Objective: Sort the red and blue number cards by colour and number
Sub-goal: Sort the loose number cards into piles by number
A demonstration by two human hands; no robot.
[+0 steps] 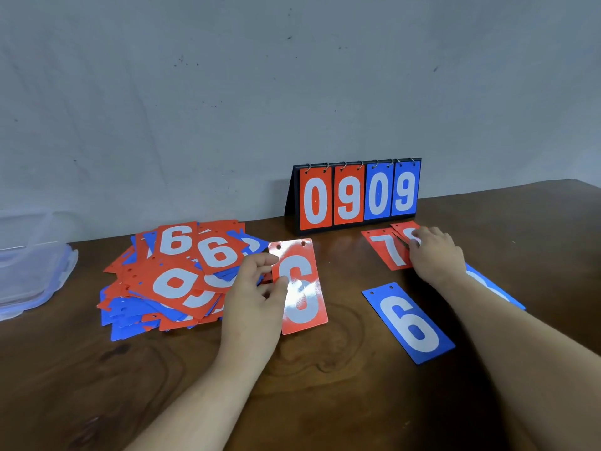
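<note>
A loose pile of red and blue number cards (169,278) lies at the left of the wooden table (325,385). My left hand (257,297) pinches the left edge of a red 6 card (302,288), just right of the pile. My right hand (435,252) presses on a red card (405,231) that overlaps a red 7 card (388,250); that card's number is mostly hidden. A blue 6 card (408,322) lies flat in front. Another blue card (494,284) shows partly from under my right forearm.
A flip scoreboard (357,193) reading 0 9 0 9, red then blue, stands at the back against the wall. A clear plastic box (32,271) sits at the far left edge. Bare wood spreads along the table's near side.
</note>
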